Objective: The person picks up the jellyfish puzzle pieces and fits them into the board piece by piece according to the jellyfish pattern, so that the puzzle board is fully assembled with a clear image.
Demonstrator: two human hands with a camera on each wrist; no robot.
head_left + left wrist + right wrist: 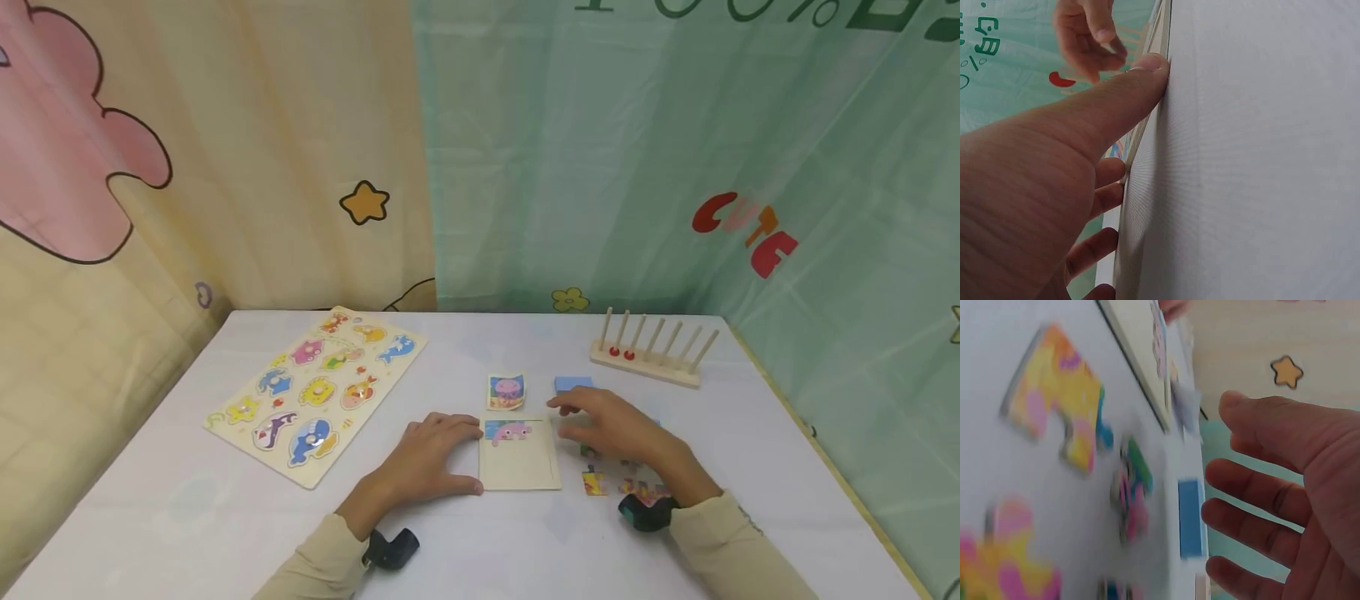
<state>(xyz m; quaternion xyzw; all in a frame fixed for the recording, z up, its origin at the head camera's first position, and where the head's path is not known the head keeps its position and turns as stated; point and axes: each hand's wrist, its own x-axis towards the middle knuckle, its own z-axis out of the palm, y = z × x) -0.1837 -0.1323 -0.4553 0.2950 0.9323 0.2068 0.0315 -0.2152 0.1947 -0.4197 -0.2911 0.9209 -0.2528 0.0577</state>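
A small square wooden puzzle tray point(521, 467) lies on the table, with joined pink and blue puzzle pieces point(510, 431) along its far left side. My left hand point(427, 458) rests at the tray's left edge; its thumb point(1147, 69) and fingertips touch the rim. To the right of the tray, my right hand point(611, 421) hovers with loosely bent fingers and nothing between them. Below it lie several loose pieces, among them a yellow and pink puzzle piece point(1054, 387) and a green and pink one point(1132, 487). The hand hides part of these in the head view.
Beyond the tray lies a picture card point(506, 392) with a pink sea creature. A blue piece point(573, 383) is just past my right hand. At left is a sea-animal peg puzzle board point(318, 400); at back right stands a wooden peg rack point(652, 367) with red beads.
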